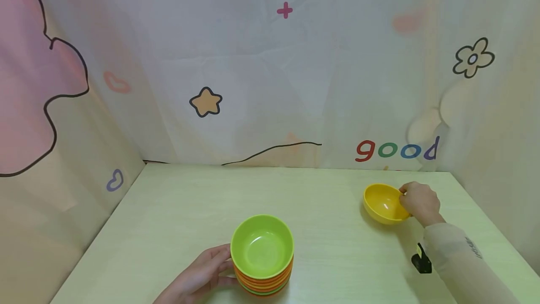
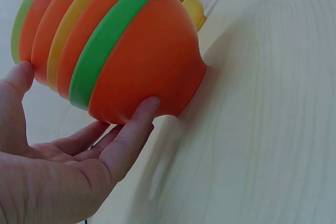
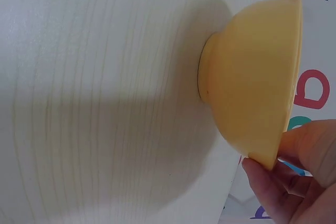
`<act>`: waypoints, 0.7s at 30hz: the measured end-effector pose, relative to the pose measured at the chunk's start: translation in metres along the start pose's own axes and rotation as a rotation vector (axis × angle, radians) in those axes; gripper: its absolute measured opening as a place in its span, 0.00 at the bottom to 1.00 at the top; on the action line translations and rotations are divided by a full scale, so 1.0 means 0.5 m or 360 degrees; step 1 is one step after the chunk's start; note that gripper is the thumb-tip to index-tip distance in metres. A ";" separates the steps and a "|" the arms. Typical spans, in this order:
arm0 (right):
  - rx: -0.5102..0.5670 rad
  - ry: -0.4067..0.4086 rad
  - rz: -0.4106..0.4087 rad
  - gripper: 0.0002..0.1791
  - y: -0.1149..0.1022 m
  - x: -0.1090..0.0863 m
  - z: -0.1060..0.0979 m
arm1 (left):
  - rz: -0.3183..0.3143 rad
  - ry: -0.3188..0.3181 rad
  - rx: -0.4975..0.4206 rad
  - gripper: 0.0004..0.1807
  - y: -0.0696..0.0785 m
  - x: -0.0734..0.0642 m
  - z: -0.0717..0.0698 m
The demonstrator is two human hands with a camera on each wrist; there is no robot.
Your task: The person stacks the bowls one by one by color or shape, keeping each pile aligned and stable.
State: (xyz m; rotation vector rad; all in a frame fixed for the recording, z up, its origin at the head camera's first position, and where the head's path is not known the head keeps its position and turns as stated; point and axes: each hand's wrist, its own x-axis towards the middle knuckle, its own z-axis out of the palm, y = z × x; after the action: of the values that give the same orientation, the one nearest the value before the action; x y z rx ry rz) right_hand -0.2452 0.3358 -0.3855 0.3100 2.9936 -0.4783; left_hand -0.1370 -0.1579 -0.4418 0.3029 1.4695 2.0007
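Observation:
My right hand [image 1: 421, 202] pinches the rim of a yellow bowl [image 1: 383, 202] at the back right of the table. In the right wrist view, the thumb and fingers meet at the edge of that yellow bowl [image 3: 252, 72], whose foot is close over the table. A stack of nested bowls [image 1: 262, 250] stands at the front middle, a light green one on top. Beside it, my left hand [image 1: 204, 269] touches the left side with spread fingers. The left wrist view shows an orange bottom bowl [image 2: 152, 61], a green bowl [image 2: 107, 45] above it, then orange and yellow ones.
The pale wooden table [image 1: 177, 210] ends at a printed backdrop cloth [image 1: 261, 83] behind and along both sides. A small black device [image 1: 422, 262] shows beside the right sleeve [image 1: 460, 257].

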 end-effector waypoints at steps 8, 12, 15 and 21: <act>0.0023 0.0008 0.0007 0.20 0.002 0.000 0.004 | -0.0001 0.0021 -0.0009 0.28 -0.001 -0.001 0.001; 0.0022 0.0002 0.0002 0.20 0.004 -0.001 0.006 | -0.0008 0.0039 -0.0012 0.29 -0.001 -0.001 0.003; 0.0020 0.0005 -0.0011 0.20 0.005 -0.003 0.005 | -0.0024 0.0061 -0.0007 0.31 0.000 -0.001 0.004; 0.0036 -0.0005 -0.0022 0.20 0.004 -0.008 0.003 | -0.0032 0.0074 -0.0002 0.31 0.001 -0.002 0.004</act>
State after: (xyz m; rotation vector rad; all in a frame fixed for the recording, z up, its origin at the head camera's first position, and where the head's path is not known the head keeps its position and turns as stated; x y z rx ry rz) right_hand -0.2408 0.3363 -0.3872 0.2902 2.9909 -0.5141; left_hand -0.1354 -0.1569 -0.4406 0.2416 1.4941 2.0052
